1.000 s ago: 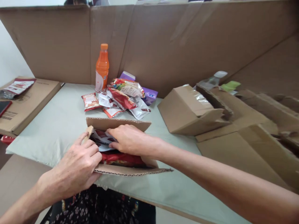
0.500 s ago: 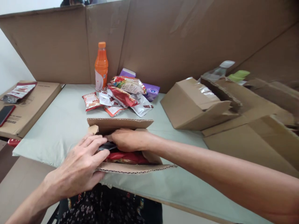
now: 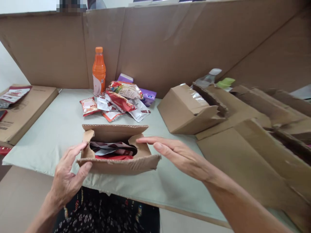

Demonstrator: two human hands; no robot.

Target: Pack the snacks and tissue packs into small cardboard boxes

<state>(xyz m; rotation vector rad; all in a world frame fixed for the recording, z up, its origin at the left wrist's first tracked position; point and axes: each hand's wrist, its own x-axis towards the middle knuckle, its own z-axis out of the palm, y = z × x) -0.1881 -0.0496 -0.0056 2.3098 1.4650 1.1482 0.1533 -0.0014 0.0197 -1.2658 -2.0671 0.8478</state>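
Observation:
A small cardboard box (image 3: 116,166) stands at the near side of the table with its flaps up. Inside it lie silver and dark-red snack pouches (image 3: 111,148) and a red packet (image 3: 114,157). At the box's left end is my left hand (image 3: 69,171), fingers stretched and thumb apart; the fingertips touch the left flap and the thumb lies at the front flap. My right hand (image 3: 181,155) is flat and holds nothing, its fingertips against the right flap (image 3: 142,145). How deep the pouches reach is hidden by the box walls.
Behind the box lies a pile of snack packets (image 3: 121,102), with an orange drink bottle (image 3: 99,72) upright beside it. Larger open cardboard boxes (image 3: 187,110) crowd the right side. A flat carton (image 3: 31,106) lies at the left, and a cardboard screen (image 3: 145,42) closes the back.
My right hand has come out of the box and moved right to its right flap. My left hand has shifted left, off the pouches, to the box's left end.

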